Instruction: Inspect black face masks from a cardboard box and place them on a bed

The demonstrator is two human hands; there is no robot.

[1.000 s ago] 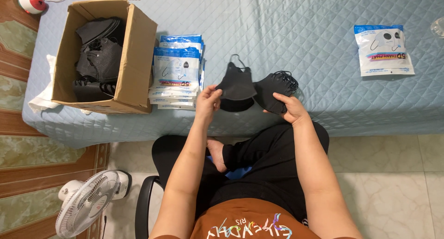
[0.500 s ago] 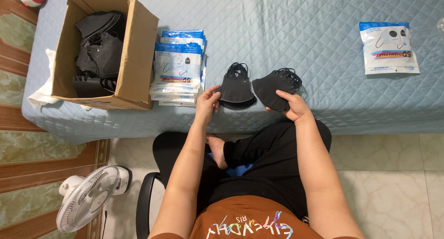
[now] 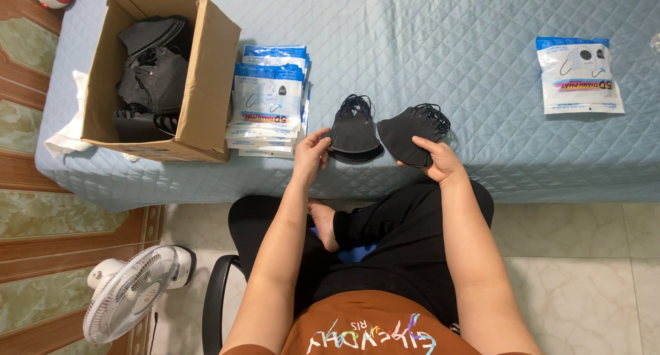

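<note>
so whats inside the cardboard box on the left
The cardboard box holds piles of black face masks, some folded, ear loops showing near the front. Its near wall and the top masks cover whatever lies deeper, so the bottom cannot be seen.

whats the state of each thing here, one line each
left hand: gripping the edge of a stack of black masks
right hand: holding a second stack of black masks
left stack of black masks: flat on the bed cover
right stack of black masks: fanned slightly, ear loops on top
cardboard box: open, flaps up, black masks inside
pile of mask packets: stacked beside the box
single mask packet: lying flat, apart
fan: on the floor, tilted upward
</note>
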